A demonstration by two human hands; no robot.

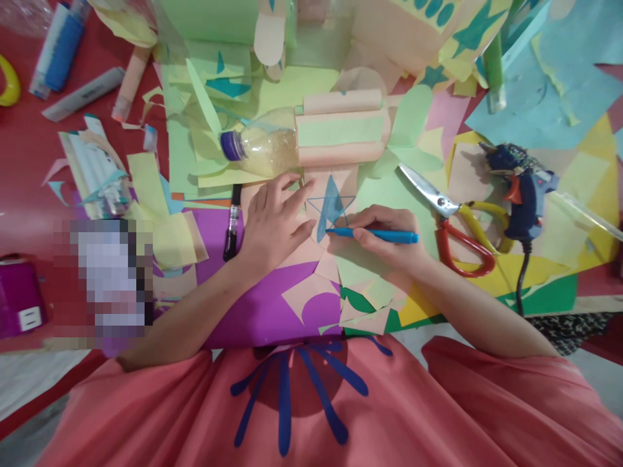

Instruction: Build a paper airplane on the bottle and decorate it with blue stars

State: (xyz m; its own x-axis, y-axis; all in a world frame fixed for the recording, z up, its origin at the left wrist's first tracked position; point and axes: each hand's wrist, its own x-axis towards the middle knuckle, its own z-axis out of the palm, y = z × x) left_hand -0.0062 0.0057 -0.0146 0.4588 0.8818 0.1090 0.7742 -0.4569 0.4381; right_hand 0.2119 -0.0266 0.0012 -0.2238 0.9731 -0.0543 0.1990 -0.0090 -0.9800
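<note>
My right hand [389,240] is closed around a blue marker [389,234], whose tip touches a star drawing [331,204] on pale peach paper. Part of the star is coloured blue; its other points show only outlines. My left hand [275,227] lies with fingers spread over the left side of that paper, holding nothing. Just beyond both hands, a plastic bottle [270,141] with a purple cap lies on its side, its body wrapped in peach and green paper. A black pen-like tool [232,227] is left of my left hand.
Scissors [442,207] with red and yellow handles lie to the right, beside a blue glue gun [528,201] with a cord. Several markers [82,94] and paper scraps are at the left. Purple paper [238,318] lies near me. A blue paper star [479,29] is at the back.
</note>
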